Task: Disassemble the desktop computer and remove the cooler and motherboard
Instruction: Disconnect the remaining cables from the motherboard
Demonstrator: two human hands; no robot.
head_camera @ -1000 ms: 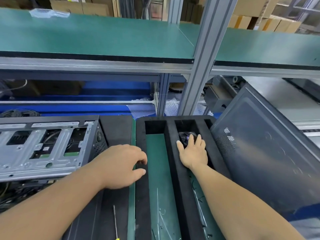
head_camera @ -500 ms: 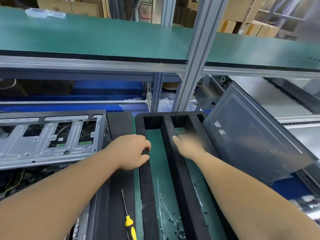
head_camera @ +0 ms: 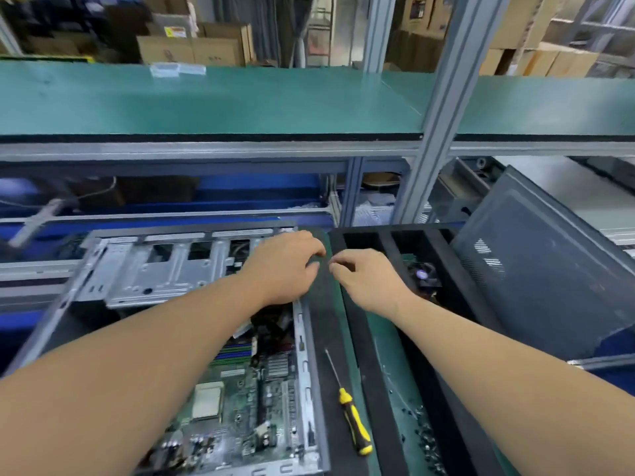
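Open grey metal desktop computer case (head_camera: 192, 304) lies flat on the green-topped bench (head_camera: 395, 365), left of centre, side cover off. Inside, a green motherboard (head_camera: 240, 407) is exposed: square silver processor plate (head_camera: 206, 401) bare at lower left, blue and green memory slots (head_camera: 235, 353) above it, rows of black connectors along the right edge. A silver perforated drive cage (head_camera: 161, 269) spans the far half of the case.

Left hand (head_camera: 285, 266) rests over the far right corner of the case, fingers curled; whether they pinch anything cannot be told. Right hand (head_camera: 367, 280) is just beside it, fingers loosely curled, thumb and forefinger close together; blur hides any small item between them, so its grip is also uncertain.

A black foam tray with long compartments (head_camera: 367, 372) sits right of the case. A small black cooler fan (head_camera: 424, 271) lies in its far right compartment. Small dark screws (head_camera: 424, 438) are scattered in a near compartment. A yellow-and-black screwdriver (head_camera: 355, 420) lies on the strip between case and tray. A dark grey perforated side panel (head_camera: 539, 276) leans tilted at the tray's right.
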